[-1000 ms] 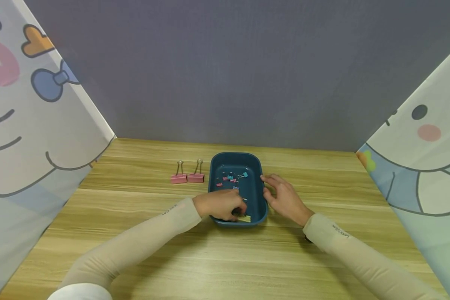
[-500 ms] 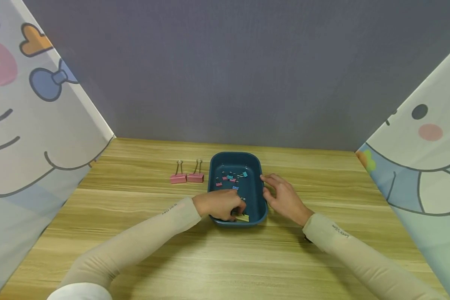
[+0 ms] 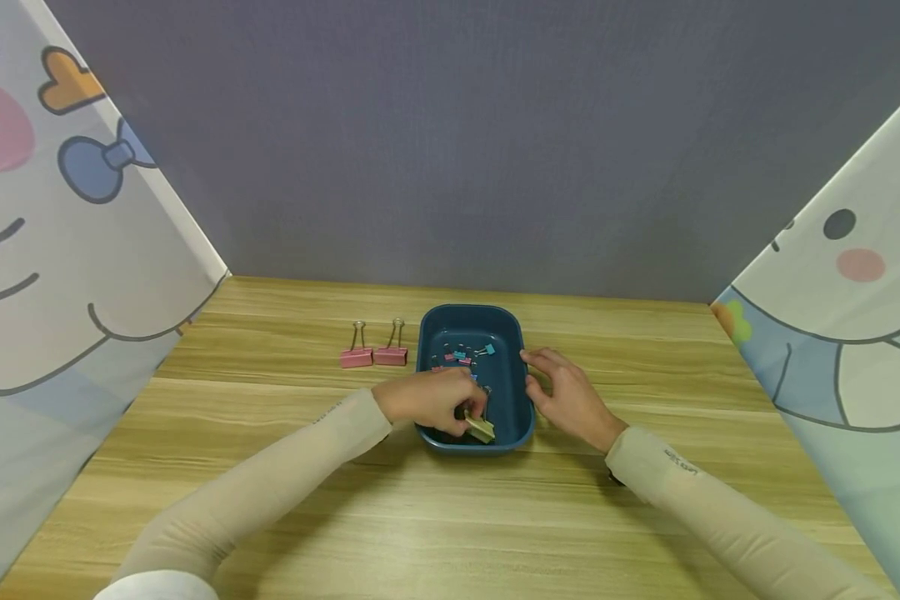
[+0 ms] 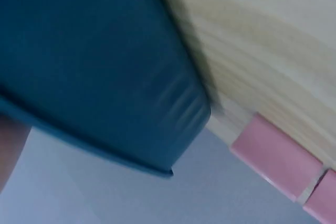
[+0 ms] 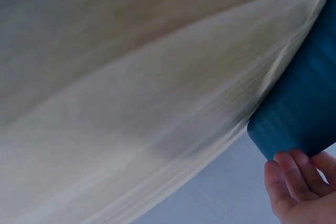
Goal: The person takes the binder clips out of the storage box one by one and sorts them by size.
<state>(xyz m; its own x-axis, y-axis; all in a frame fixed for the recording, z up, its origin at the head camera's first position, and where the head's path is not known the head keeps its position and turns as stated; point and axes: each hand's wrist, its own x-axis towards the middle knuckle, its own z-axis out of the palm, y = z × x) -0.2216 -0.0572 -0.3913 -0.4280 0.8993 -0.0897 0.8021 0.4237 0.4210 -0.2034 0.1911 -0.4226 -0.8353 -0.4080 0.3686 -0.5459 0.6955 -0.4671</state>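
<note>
In the head view my left hand (image 3: 431,398) reaches over the near left side of a dark blue plastic bin (image 3: 474,312). It pinches a yellow binder clip (image 3: 482,428), tilted, inside the bin's near end; part of the clip is hidden by the fingers. My right hand (image 3: 570,400) rests its fingertips against the bin's right side. The right wrist view shows those fingers (image 5: 296,174) touching the outer wall near the rim. Several small binder clips, pink and blue (image 3: 489,350), lie in the bin's middle, some partly behind my left hand.
Two large pink binder clips, one left (image 3: 357,357) and one right (image 3: 392,357), stand side by side on the wooden table (image 3: 420,517), left of the bin. A grey panel (image 3: 465,150) rises behind the table; cartoon-printed cloths (image 3: 30,333) flank both sides.
My left hand has drawn slightly back and up with the yellow binder clip, which has turned from lying flat to tilted. The right hand and the bin have stayed put.
</note>
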